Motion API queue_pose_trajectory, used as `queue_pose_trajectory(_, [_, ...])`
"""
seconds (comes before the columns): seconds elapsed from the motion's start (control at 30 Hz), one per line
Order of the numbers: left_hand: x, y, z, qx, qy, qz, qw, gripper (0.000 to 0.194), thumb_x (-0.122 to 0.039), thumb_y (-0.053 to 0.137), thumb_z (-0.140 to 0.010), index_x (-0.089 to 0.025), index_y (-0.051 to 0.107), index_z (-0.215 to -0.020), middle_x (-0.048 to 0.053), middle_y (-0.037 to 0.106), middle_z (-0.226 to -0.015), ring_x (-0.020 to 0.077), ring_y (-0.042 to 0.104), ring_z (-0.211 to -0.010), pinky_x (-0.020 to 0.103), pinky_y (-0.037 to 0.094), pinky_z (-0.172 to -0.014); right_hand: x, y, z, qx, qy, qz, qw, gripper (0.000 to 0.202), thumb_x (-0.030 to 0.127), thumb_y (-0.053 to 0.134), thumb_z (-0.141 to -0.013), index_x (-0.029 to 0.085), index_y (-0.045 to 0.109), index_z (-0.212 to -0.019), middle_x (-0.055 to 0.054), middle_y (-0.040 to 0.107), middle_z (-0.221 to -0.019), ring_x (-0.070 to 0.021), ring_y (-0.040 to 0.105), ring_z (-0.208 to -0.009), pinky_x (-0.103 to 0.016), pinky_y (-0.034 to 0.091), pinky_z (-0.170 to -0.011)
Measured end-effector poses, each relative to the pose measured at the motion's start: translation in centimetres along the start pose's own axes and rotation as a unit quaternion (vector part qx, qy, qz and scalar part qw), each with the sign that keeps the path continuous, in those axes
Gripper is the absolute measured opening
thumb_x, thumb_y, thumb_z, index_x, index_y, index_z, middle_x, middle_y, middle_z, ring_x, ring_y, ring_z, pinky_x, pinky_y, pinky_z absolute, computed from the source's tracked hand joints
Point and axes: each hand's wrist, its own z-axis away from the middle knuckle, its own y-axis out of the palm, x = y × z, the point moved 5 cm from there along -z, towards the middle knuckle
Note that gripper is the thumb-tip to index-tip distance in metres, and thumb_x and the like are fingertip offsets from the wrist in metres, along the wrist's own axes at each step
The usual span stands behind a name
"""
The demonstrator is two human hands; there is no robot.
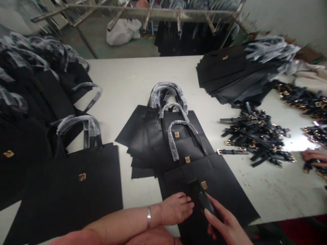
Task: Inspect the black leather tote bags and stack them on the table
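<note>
A black handbag [224, 183] with a gold clasp [204, 185] lies flat on the near edge of the table. My left hand [176, 208] rests on it, fingers curled and close together; whatever may be under the fingertips is hidden. My right hand [224, 224] is wrapped round a black handheld tool [207, 200], whose broad flat head is over the bag beside the clasp. Just beyond, more black handbags [153, 139] overlap in a fanned stack, their handles [173, 136] wrapped in clear plastic.
Black bags [81, 197] cover the left of the white table [122, 71]. Another stack [230, 71] is at the back right. Short buckled straps [258, 132] lie heaped on the right. Another person's hand [313, 156] is at the right edge. A metal rack [153, 15] stands behind.
</note>
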Motion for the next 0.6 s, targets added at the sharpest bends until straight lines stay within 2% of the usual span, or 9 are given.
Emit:
queue_pose_trajectory(0.1, [-0.7,-0.5,1.3,-0.006,0.048,-0.003,0.999,0.021,-0.019,0.046,-0.096,-0.016,0.061,-0.11,0.007,0.064,-0.12,0.0178,0.05,-0.121,0.032,0.037,-0.102,-1.8,2.1,-0.6,0.017,0.007,-0.006,1.0,0.081,0.053,0.067,-0.076,0.013,0.043,-0.142,0.003,0.064,-0.054,-0.0175,0.058,-0.047,-0.027,0.045,-0.043])
queue_pose_trajectory(0.17, [-0.6,-0.1,1.7,0.008,0.032,0.014,0.999,0.019,-0.019,0.047,-0.096,-0.018,0.061,-0.109,0.006,0.066,-0.113,0.0167,0.052,-0.119,0.032,0.034,-0.106,-1.6,3.5,-1.7,0.016,-0.013,-0.003,1.0,0.077,0.052,0.067,-0.075,0.014,0.047,-0.139,0.002,0.068,-0.058,-0.0175,0.058,-0.045,-0.027,0.044,-0.041])
queue_pose_trajectory(0.23, [-0.7,0.5,1.8,0.024,0.027,0.044,0.998,0.017,-0.018,0.048,-0.095,-0.019,0.062,-0.104,0.004,0.069,-0.103,0.0155,0.055,-0.114,0.033,0.032,-0.109,-0.2,4.9,-2.8,-0.011,-0.069,0.005,0.998,0.069,0.05,0.069,-0.074,0.017,0.055,-0.134,-0.004,0.075,-0.075,-0.0202,0.064,-0.051,-0.03,0.049,-0.043])
queue_pose_trajectory(0.3, [-0.9,0.9,1.6,0.026,0.012,0.085,0.996,0.016,-0.017,0.048,-0.093,-0.02,0.063,-0.099,0.003,0.07,-0.099,0.0159,0.057,-0.111,0.034,0.034,-0.109,1.6,5.9,-3.4,-0.059,-0.139,0.011,0.988,0.06,0.047,0.071,-0.073,0.02,0.063,-0.126,-0.008,0.076,-0.101,-0.0266,0.071,-0.078,-0.036,0.058,-0.064])
queue_pose_trajectory(0.37, [-0.5,0.5,1.3,-0.003,-0.04,0.148,0.988,0.017,-0.017,0.049,-0.092,-0.021,0.064,-0.1,0.003,0.07,-0.101,0.0166,0.059,-0.107,0.032,0.04,-0.104,3.2,6.4,-3.1,-0.097,-0.194,0.011,0.976,0.056,0.043,0.074,-0.072,0.021,0.066,-0.123,-0.008,0.071,-0.119,-0.0295,0.064,-0.109,-0.04,0.051,-0.094])
queue_pose_trajectory(0.4, [-0.1,0.1,1.3,-0.023,-0.069,0.179,0.981,0.019,-0.018,0.05,-0.092,-0.023,0.065,-0.102,0.002,0.07,-0.102,0.0168,0.061,-0.104,0.031,0.042,-0.101,3.7,6.5,-2.7,-0.107,-0.211,0.011,0.971,0.056,0.042,0.074,-0.072,0.021,0.066,-0.123,-0.008,0.07,-0.122,-0.0293,0.061,-0.115,-0.04,0.047,-0.1])
queue_pose_trajectory(0.43, [0.4,-0.6,1.3,-0.043,-0.09,0.205,0.974,0.021,-0.018,0.049,-0.092,-0.024,0.065,-0.104,0.002,0.069,-0.105,0.0172,0.061,-0.104,0.032,0.042,-0.101,4.0,6.5,-2.2,-0.11,-0.216,0.011,0.97,0.057,0.041,0.073,-0.073,0.022,0.064,-0.126,-0.007,0.071,-0.118,-0.0289,0.063,-0.111,-0.041,0.048,-0.098])
queue_pose_trajectory(0.5, [1.9,-2.4,1.2,-0.089,-0.132,0.209,0.965,0.028,-0.016,0.046,-0.092,-0.024,0.064,-0.112,0.004,0.067,-0.114,0.0197,0.058,-0.109,0.039,0.038,-0.105,4.1,6.3,-0.6,-0.1,-0.211,0.011,0.972,0.061,0.041,0.07,-0.077,0.022,0.057,-0.133,-0.006,0.076,-0.099,-0.026,0.07,-0.086,-0.038,0.056,-0.078])
queue_pose_trajectory(0.6, [5.5,-5.5,1.1,-0.149,-0.273,0.102,0.945,0.04,-0.014,0.051,-0.088,-0.017,0.054,-0.127,0.014,0.055,-0.13,0.0281,0.047,-0.125,0.051,0.032,-0.107,3.0,5.6,1.9,-0.094,-0.186,-0.012,0.978,0.065,0.044,0.067,-0.08,0.022,0.049,-0.139,-0.003,0.074,-0.084,-0.0183,0.063,-0.056,-0.03,0.052,-0.052])
